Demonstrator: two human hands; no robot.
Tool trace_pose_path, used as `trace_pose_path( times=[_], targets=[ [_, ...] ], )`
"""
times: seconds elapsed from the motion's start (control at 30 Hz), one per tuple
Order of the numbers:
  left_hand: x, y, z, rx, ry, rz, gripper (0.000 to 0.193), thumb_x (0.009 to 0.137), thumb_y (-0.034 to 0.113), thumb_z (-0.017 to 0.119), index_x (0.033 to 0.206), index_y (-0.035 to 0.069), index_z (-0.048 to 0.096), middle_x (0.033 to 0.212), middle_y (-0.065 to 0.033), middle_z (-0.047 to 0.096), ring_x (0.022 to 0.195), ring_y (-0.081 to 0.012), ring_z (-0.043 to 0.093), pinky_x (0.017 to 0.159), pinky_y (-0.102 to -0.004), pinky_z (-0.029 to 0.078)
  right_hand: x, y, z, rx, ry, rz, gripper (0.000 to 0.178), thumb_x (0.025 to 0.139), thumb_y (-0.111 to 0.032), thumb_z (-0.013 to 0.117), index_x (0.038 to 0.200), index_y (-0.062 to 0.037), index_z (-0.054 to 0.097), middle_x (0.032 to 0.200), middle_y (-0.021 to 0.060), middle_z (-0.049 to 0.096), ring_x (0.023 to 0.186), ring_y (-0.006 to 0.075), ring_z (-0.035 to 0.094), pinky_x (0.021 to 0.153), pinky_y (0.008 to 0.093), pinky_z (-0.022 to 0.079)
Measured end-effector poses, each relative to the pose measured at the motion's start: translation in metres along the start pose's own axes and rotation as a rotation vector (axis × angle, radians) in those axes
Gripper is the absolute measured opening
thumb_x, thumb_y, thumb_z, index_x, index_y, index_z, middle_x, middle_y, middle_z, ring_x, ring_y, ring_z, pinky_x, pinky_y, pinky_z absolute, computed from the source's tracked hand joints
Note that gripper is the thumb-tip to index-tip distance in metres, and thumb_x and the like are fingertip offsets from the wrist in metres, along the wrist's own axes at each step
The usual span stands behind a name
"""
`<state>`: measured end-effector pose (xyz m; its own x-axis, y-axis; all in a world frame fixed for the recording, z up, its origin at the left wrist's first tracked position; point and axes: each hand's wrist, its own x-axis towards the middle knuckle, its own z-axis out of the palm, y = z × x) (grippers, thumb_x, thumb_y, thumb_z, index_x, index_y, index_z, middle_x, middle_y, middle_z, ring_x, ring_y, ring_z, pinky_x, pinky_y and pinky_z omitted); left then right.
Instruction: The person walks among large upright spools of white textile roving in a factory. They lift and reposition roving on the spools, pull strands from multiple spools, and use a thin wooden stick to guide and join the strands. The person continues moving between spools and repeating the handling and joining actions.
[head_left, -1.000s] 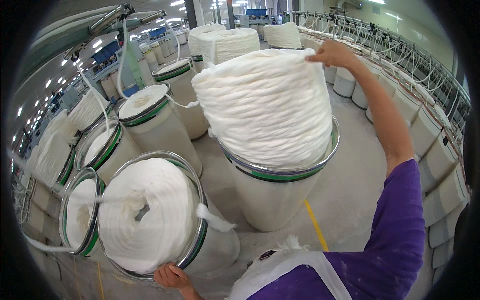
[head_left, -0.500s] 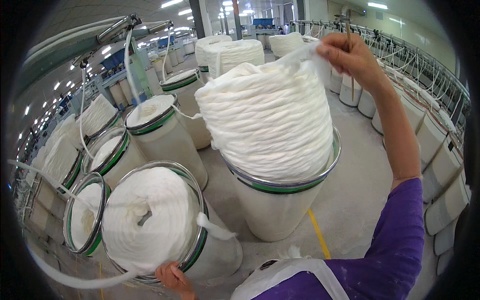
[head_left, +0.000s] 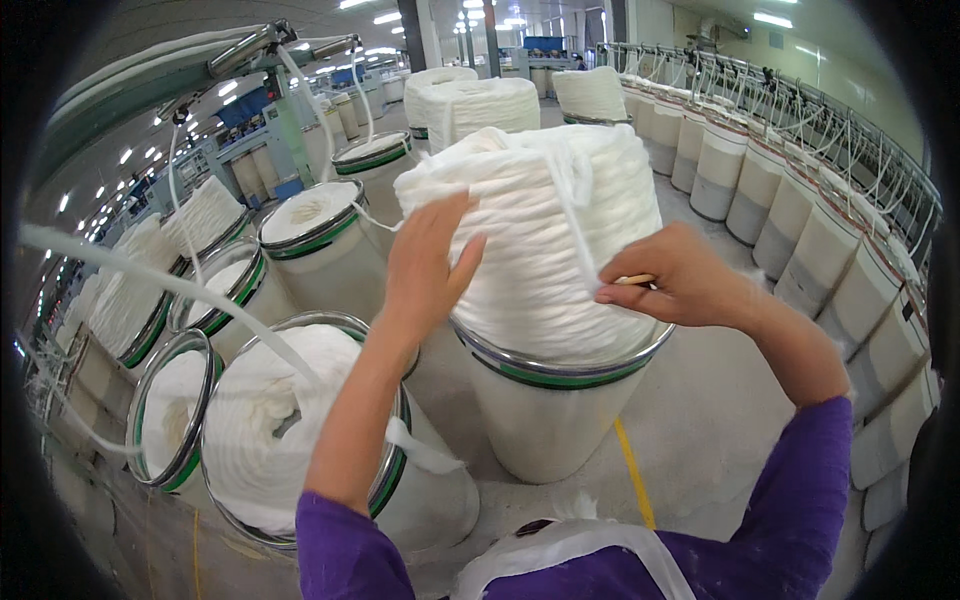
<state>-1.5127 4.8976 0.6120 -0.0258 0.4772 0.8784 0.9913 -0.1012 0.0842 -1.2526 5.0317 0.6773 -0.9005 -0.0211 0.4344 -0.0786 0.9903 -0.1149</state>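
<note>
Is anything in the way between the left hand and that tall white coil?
Nothing visible. The left hand is open at the near left side of the tall white coil, though whether they touch is unclear. The right hand holds a thin stick and pinches a loose strand.

A textile mill's spinning hall stretches into the distance, its grey floor (head_left: pixel 700 430) crowded with tall cans (head_left: pixel 560 435) rimmed in metal and banded in green, many heaped with coils of thick white fibre (head_left: pixel 520 270). At left, loose strands (head_left: pixel 322 115) hang from a metal roller (head_left: pixel 240 50) on an overhead frame down to the cans. At right, a long curving row of paler cans (head_left: pixel 722 180) lines up beneath a metal rack (head_left: pixel 800 88) strung with more strands. Blue-grey machines (head_left: pixel 258 138) stand farther back among pillars (head_left: pixel 413 30), under ceiling lights (head_left: pixel 774 20), while a yellow line (head_left: pixel 634 470) marks the floor.
</note>
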Motion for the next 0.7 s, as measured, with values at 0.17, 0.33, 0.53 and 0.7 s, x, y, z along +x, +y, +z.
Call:
trace_pose_path(
  times=[0.17,0.33,0.53,0.7],
  targets=[
    [0.077,-0.032,0.062,0.101,0.005,-0.067,0.045,0.088,0.033,0.060,0.119,0.002,0.055,0.119,-0.0196,0.058,0.109,-0.0366,0.053,0.098,-0.0429,0.039,-0.030,0.013,-0.022,0.357,0.098,0.279,0.018,0.087,-0.019,0.069,0.087,-0.0011,0.069,0.060,0.0006,0.057,0.054,0.0052,0.049,0.048,0.0238,0.037],
    [0.007,0.022,0.119,0.158,-0.379,-0.237,0.030,0.085,0.030,0.062,0.078,0.001,0.059,0.105,-0.0213,0.061,0.090,-0.0354,0.056,0.077,-0.0459,0.043,-0.081,0.038,-0.040,0.561,0.341,0.456,0.021,0.087,-0.023,0.068,0.087,-0.0019,0.068,0.063,-0.0038,0.056,0.052,0.0027,0.047,0.044,0.0185,0.033],
    [-0.071,0.079,0.138,0.026,0.045,0.041,0.031,0.083,0.023,0.066,0.090,-0.006,0.059,0.101,-0.0196,0.062,0.096,-0.0334,0.056,0.091,-0.0467,0.041,-0.084,0.057,-0.052,0.624,0.633,0.563,0.029,0.089,-0.030,0.065,0.101,-0.0037,0.064,0.066,-0.0061,0.052,0.052,0.0027,0.043,0.046,0.0175,0.031],
    [-0.068,0.084,0.139,0.032,0.016,0.004,0.036,0.085,0.024,0.064,0.102,-0.008,0.058,0.108,-0.0198,0.061,0.102,-0.0334,0.055,0.097,-0.0478,0.039,-0.025,0.056,-0.010,0.061,0.347,0.420,0.040,0.088,-0.037,0.063,0.108,-0.0018,0.063,0.074,0.0029,0.061,0.062,0.0131,0.055,0.059,0.0260,0.044]
  ],
)
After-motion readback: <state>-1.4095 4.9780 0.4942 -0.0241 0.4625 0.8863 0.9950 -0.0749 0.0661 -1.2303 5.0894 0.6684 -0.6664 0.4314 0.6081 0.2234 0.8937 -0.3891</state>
